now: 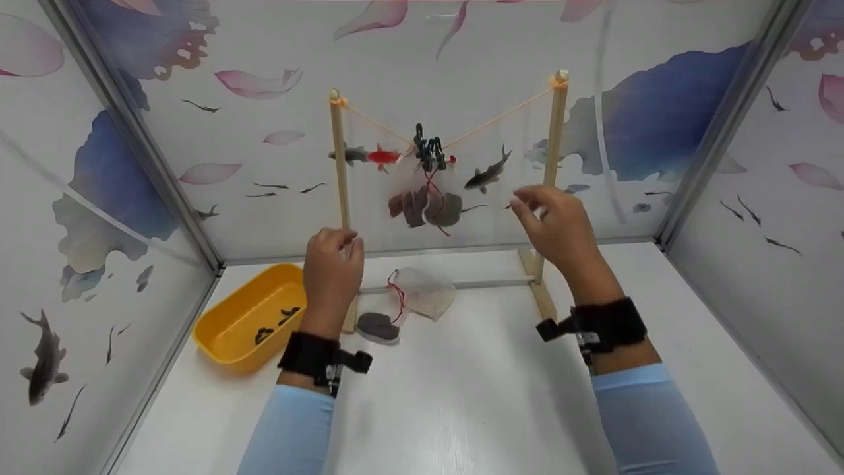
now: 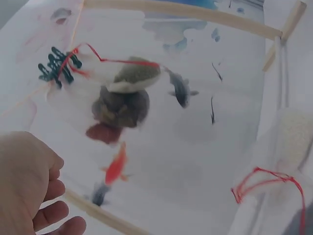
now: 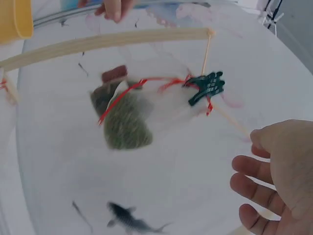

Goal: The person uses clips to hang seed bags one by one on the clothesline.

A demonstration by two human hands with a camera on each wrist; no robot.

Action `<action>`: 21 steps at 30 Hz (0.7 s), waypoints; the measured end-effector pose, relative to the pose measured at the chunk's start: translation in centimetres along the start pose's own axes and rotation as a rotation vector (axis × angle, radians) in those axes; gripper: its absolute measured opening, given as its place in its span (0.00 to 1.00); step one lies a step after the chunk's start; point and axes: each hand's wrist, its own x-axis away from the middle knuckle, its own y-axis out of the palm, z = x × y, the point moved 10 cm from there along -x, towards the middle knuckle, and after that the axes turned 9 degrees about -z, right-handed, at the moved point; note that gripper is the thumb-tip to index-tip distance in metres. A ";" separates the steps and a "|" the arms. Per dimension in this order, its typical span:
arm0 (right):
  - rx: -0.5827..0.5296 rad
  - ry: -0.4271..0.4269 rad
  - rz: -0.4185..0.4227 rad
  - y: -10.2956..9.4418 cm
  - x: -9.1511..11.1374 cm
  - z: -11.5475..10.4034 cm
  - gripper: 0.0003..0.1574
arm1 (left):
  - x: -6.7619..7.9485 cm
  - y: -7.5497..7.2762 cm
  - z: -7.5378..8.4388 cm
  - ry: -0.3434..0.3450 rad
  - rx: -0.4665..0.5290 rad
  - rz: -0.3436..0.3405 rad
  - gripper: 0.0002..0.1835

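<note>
Several sheer drawstring bags (image 1: pixel 443 204) hang bunched at the middle of an orange cord (image 1: pixel 498 122), with dark stuff in their bottoms. Dark green clips (image 1: pixel 432 153) hold their tops to the cord, which sags in a V between two wooden posts (image 1: pixel 338 165). My left hand (image 1: pixel 335 267) is in front of the left post, its fingers loosely bent and nothing in them. Raised near the right post, my right hand (image 1: pixel 557 221) also holds nothing; its fingers are relaxed in the right wrist view. Red strings (image 3: pixel 142 82) trail from the hanging bags.
Two more drawstring bags, one with pale contents (image 1: pixel 430 297) and one with grey (image 1: pixel 378 327), lie on the white table (image 1: pixel 448 409) between the stand's feet. A yellow bin (image 1: pixel 227 320) with some dark clips (image 1: pixel 264 335) stands at left. Printed panels wall the back and sides.
</note>
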 end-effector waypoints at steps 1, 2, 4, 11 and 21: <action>0.004 0.056 -0.036 0.7 1.1 1.9 0.20 | 0.9 0.1 -1.6 -0.034 -0.017 0.005 0.13; 0.007 0.110 -0.077 1.5 2.2 3.7 0.21 | 1.8 0.2 -3.1 -0.070 -0.036 0.005 0.14; 0.014 0.224 -0.172 3.2 4.5 7.3 0.22 | 3.2 0.3 -6.1 -0.134 -0.078 -0.009 0.15; -0.006 0.471 -0.465 9.1 11.4 15.6 0.25 | 6.3 0.8 -14.8 -0.398 -0.296 -0.257 0.36; 0.025 0.488 -0.585 11.8 13.7 18.1 0.20 | 9.2 -0.2 -20.5 -0.629 -0.377 -0.453 0.66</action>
